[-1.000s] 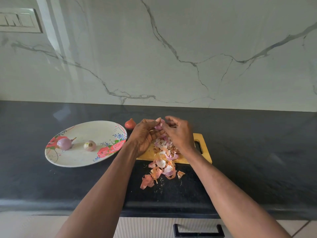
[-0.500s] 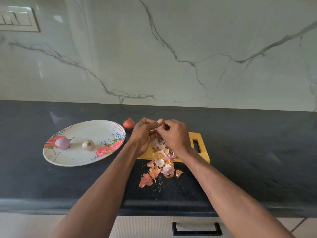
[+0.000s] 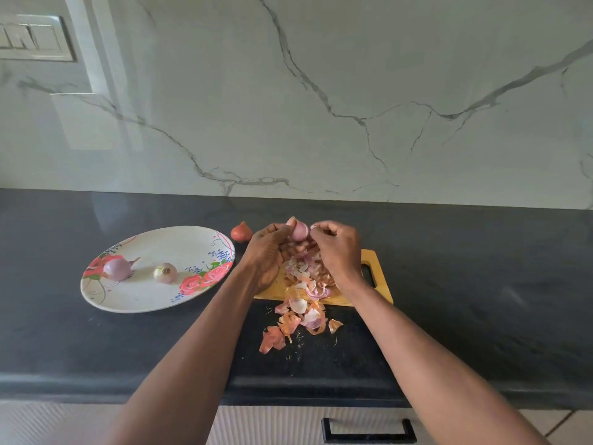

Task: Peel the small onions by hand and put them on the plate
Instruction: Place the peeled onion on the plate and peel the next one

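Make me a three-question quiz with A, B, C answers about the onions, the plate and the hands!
1. Where is the unpeeled onion?
A) on the plate B) on the counter behind the plate C) on the board

2. How many onions lie on the plate?
A) two B) four C) none

3. What is the left hand doing?
A) lying flat B) holding an onion C) lifting the plate

Answers: 1 B, it sits on the dark counter past the rim. 2 A, two peeled onions. 3 B, fingers curl round the pink onion.
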